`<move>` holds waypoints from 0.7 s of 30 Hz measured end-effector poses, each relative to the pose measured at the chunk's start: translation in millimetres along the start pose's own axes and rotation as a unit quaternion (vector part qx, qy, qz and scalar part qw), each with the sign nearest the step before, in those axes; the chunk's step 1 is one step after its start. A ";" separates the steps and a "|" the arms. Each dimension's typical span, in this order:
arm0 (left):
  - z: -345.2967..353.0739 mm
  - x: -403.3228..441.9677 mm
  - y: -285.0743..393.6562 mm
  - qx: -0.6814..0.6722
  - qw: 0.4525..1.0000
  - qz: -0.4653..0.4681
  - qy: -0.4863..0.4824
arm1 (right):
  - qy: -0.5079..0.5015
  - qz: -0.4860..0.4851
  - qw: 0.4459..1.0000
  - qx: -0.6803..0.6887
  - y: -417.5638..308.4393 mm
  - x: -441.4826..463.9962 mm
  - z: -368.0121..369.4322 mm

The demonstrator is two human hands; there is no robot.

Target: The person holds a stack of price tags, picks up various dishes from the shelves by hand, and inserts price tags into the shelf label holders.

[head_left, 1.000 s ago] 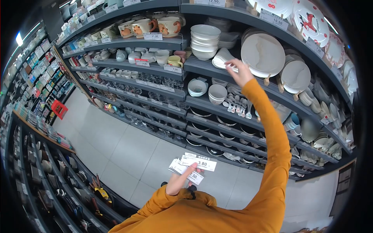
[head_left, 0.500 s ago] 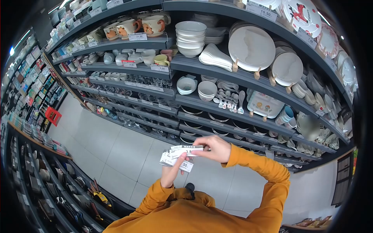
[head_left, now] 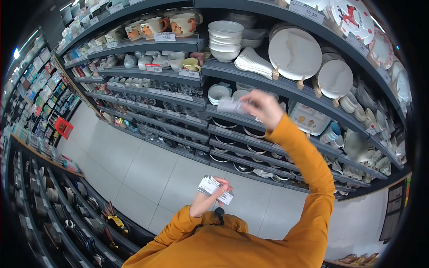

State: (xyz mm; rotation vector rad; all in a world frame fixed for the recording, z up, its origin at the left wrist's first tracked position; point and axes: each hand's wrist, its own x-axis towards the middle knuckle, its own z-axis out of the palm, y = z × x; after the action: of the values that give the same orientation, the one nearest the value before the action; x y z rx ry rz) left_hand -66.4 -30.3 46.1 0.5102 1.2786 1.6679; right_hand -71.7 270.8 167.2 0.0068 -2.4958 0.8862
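Several overlapping white tags [head_left: 208, 186], black-printed

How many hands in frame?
2: left hand low over the floor, holding a stack of tags; right hand raised before the shelves, holding a blurred tag.

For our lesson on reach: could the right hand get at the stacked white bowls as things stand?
Probably yes: nothing visible blocks the front of the stacked white bowls, but the right hand holds a blurred tag.
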 end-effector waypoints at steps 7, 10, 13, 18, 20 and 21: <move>-6.0 -13.1 -12.1 -0.087 0.987 -0.083 -0.105 | 0.228 -0.010 0.964 -0.138 70.8 68.5 -50.5; -7.3 -14.9 -13.8 -0.107 0.981 -0.102 -0.122 | 0.199 0.012 0.965 -0.168 90.6 85.1 -51.7; -7.3 -15.2 -9.9 -0.092 0.982 -0.113 -0.120 | 0.137 0.062 0.972 -0.182 106.9 94.8 -48.7; -8.3 -17.5 -8.9 -0.096 0.984 -0.115 -0.099 | 0.121 0.042 0.990 -0.058 128.2 98.9 -49.3; -10.1 -17.5 -11.5 -0.102 0.983 -0.118 -0.098 | 0.121 0.036 0.991 -0.034 130.9 97.4 -51.5; -10.9 -17.7 -12.9 -0.105 0.983 -0.120 -0.096 | 0.121 0.032 0.992 -0.020 132.1 98.0 -54.5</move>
State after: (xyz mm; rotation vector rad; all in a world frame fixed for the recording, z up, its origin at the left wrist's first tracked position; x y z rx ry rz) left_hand -61.0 -50.9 34.0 0.3646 0.9699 1.4908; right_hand -155.3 422.6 169.5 -0.1840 -2.2978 0.8091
